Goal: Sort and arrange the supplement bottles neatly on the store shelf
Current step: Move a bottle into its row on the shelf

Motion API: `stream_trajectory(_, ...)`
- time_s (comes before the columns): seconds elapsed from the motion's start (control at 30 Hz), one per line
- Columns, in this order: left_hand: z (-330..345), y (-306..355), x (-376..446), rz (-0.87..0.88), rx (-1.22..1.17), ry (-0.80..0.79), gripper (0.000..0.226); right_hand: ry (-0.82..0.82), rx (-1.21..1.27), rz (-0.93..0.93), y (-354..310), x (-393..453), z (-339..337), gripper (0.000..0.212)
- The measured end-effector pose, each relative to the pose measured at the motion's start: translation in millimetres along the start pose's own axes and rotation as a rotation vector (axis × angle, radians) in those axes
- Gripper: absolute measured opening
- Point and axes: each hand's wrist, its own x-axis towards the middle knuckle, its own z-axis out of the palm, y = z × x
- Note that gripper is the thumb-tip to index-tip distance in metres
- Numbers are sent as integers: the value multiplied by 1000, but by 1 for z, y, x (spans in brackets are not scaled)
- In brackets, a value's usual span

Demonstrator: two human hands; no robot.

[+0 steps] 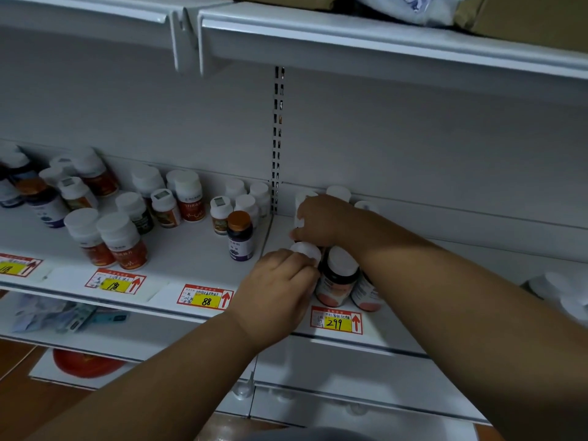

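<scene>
While both of my hands work at the left end of the right-hand shelf bay (286,313), just past the slotted upright (278,138), the grouping there is only half formed. My left hand (280,291) has its fingers curled round a white-capped bottle (307,251) near the front edge, above the gap between the 88 price tag (205,299) and the 299 price tag (336,320); that bottle stands upright, long axis vertical, and touches or nearly touches the dark bottle with the pink label (337,281) on its right. My right hand (321,218) reaches further back, fingers bent down over another white bottle (300,205) toward the rear of the bay; whether it truly clamps that bottle or only rests on it I cannot tell. Behind it more white caps (339,191) line the back wall. I judge the left hand is the nearer one for squaring the front row, since its bottle lies directly under the grip. Across the divider, the mixed bottles (121,240) on the left bay are scattered loosely and seem not yet sorted.
</scene>
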Motion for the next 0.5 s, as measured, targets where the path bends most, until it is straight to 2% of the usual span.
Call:
stream_trajectory(0.27,-2,-1,20,-71,7,-71,27,128,72,-7,10,-10,-5,42)
stream_trajectory(0.43,4,-1,16,-99,-16,-118,34,57,90,45,21,1,-10,25)
stream_trajectory(0.5,3,-1,16,-98,-24,-119,35,110,10,75,37,-2,-19,15)
